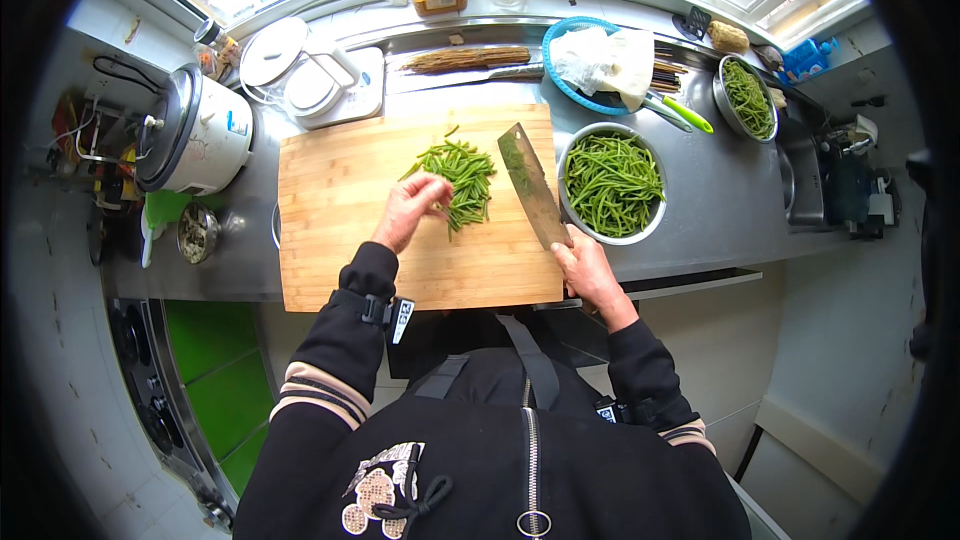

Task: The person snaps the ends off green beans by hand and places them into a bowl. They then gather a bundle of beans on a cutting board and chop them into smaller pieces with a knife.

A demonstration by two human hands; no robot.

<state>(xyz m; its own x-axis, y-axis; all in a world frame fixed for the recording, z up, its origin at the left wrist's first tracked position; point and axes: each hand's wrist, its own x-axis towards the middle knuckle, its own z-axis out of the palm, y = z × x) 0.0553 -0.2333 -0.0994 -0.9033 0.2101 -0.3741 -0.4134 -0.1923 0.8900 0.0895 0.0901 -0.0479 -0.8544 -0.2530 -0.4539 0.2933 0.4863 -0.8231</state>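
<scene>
My right hand (588, 265) grips the handle of a broad cleaver (534, 184) over the right side of a wooden cutting board (345, 240). The cleaver's blade points away from me and shows a dim green reflection. My left hand (414, 208) is curled at the near left edge of a pile of cut green beans (465, 176) on the board. Whether its fingers hold a piece cannot be made out. Just right of the cleaver, a metal bowl (660, 221) is filled with longer green beans (611, 180).
A second bowl of beans (748, 99) stands near the sink (806, 180). Behind the board are a blue basket (559, 75) with a white bag, another knife (487, 76) and a white kitchen scale (367, 82). A rice cooker (214, 131) and small metal bowl (198, 232) are at left.
</scene>
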